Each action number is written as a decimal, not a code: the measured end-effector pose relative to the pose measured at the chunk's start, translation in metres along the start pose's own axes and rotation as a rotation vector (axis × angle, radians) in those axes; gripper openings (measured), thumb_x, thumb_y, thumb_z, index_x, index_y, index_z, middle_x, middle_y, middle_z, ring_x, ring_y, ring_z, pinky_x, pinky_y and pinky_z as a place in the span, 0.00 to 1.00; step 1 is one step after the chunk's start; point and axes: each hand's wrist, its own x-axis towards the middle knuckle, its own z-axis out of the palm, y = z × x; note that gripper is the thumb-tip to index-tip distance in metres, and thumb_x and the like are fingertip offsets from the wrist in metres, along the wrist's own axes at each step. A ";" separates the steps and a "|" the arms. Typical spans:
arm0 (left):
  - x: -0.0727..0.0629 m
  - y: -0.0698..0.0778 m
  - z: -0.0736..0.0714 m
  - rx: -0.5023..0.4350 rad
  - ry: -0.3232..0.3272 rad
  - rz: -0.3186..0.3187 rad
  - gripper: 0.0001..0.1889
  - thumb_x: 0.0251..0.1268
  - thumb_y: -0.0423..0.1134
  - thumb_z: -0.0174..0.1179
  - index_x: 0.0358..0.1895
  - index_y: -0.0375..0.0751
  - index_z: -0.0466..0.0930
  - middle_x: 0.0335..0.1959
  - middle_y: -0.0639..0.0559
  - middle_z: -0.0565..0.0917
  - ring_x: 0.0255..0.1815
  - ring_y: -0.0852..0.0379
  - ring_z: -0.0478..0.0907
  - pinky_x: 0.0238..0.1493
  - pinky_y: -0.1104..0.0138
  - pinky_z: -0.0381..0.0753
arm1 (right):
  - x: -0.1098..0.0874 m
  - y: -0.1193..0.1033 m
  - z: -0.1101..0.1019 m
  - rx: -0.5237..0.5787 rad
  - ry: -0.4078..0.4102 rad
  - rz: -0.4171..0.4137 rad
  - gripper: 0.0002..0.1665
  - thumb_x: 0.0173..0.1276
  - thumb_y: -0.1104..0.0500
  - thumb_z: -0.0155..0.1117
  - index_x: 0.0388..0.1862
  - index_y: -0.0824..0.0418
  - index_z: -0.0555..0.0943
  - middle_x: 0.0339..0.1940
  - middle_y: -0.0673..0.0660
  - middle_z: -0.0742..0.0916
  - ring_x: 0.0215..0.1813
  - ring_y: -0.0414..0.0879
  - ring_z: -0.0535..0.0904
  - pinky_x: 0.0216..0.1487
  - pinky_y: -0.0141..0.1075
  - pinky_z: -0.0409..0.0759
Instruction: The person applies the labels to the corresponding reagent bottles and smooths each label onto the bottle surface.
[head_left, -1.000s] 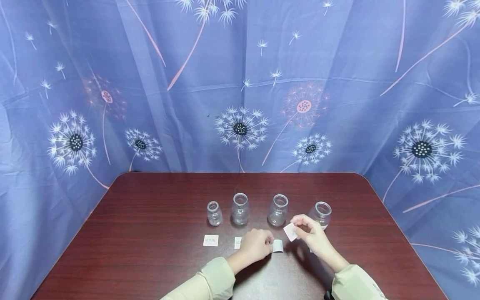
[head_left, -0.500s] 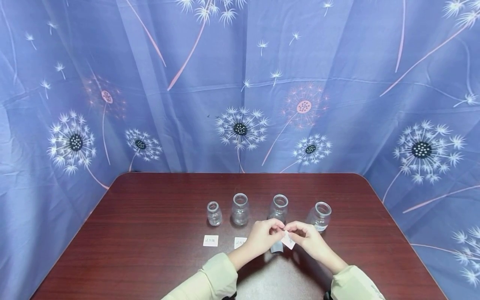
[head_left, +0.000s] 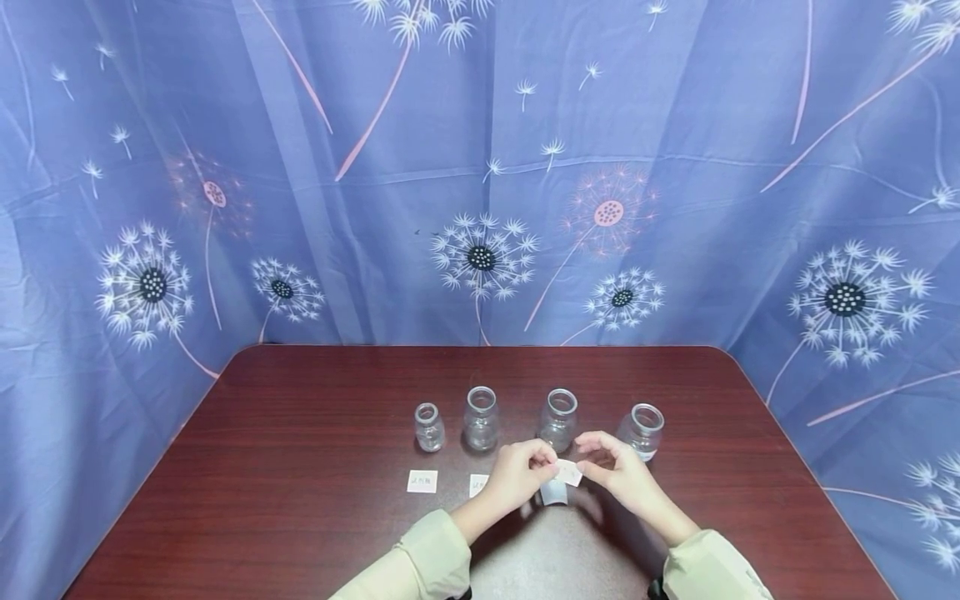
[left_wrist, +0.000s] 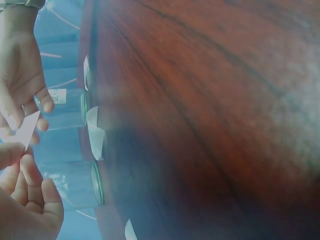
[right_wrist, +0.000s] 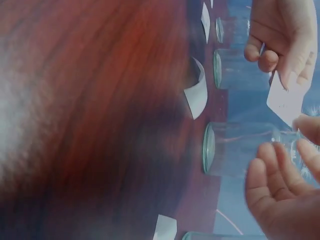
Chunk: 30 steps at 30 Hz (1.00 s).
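Between both hands is a small white paper label (head_left: 569, 472), its writing too small to read. My left hand (head_left: 521, 473) pinches its left edge between thumb and index finger. At its other end my right hand (head_left: 622, 475) has thumb and index finger apart, the thumb at or very near the label's corner. The right wrist view shows the label (right_wrist: 285, 100) tilted, with the remaining right fingers loosely bent. Below the hands a curled piece of white paper (head_left: 554, 492) lies on the table. Just behind them stands an open glass jar (head_left: 558, 417).
Two more glass jars, a small one (head_left: 429, 429) and a taller one (head_left: 481, 421), stand to the left. At the right a jar (head_left: 643, 429) bears a white label. Written paper labels (head_left: 422, 482) lie in front of the left jars on the brown table (head_left: 300, 500).
The left hand has lifted from beside the curled paper to the label. The label, first pinched by the right hand, is now in the left; the right finger and thumb have parted.
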 end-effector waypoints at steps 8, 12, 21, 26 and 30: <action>0.005 -0.004 0.000 0.043 0.088 -0.026 0.02 0.45 0.35 0.62 0.24 0.43 0.79 0.21 0.54 0.83 0.19 0.73 0.72 0.24 0.82 0.69 | 0.010 -0.006 0.002 -0.144 0.013 0.040 0.06 0.53 0.70 0.60 0.20 0.63 0.76 0.14 0.53 0.78 0.21 0.30 0.69 0.24 0.27 0.69; 0.010 -0.005 0.003 0.167 0.131 -0.039 0.02 0.45 0.38 0.62 0.23 0.48 0.79 0.19 0.59 0.83 0.19 0.74 0.72 0.24 0.81 0.67 | 0.016 0.018 0.009 -0.202 0.054 0.093 0.08 0.53 0.67 0.61 0.19 0.57 0.75 0.13 0.47 0.77 0.18 0.29 0.69 0.21 0.26 0.68; 0.019 -0.005 0.011 0.304 0.217 -0.116 0.02 0.45 0.41 0.62 0.21 0.53 0.79 0.18 0.64 0.82 0.15 0.71 0.70 0.18 0.76 0.62 | 0.025 0.029 0.018 -0.338 0.180 0.048 0.10 0.49 0.67 0.64 0.17 0.55 0.75 0.13 0.44 0.78 0.17 0.29 0.65 0.21 0.26 0.66; 0.022 -0.007 0.014 0.319 0.256 -0.140 0.02 0.44 0.41 0.61 0.20 0.54 0.78 0.17 0.65 0.81 0.15 0.69 0.71 0.17 0.75 0.61 | 0.027 0.029 0.019 -0.364 0.212 0.068 0.10 0.48 0.66 0.65 0.16 0.54 0.76 0.13 0.44 0.77 0.17 0.29 0.63 0.21 0.26 0.65; 0.024 -0.010 0.016 0.338 0.280 -0.151 0.02 0.43 0.42 0.61 0.20 0.55 0.78 0.17 0.65 0.81 0.16 0.67 0.73 0.17 0.74 0.62 | 0.028 0.030 0.019 -0.362 0.221 0.068 0.09 0.48 0.66 0.65 0.16 0.54 0.76 0.12 0.44 0.77 0.16 0.29 0.63 0.20 0.26 0.64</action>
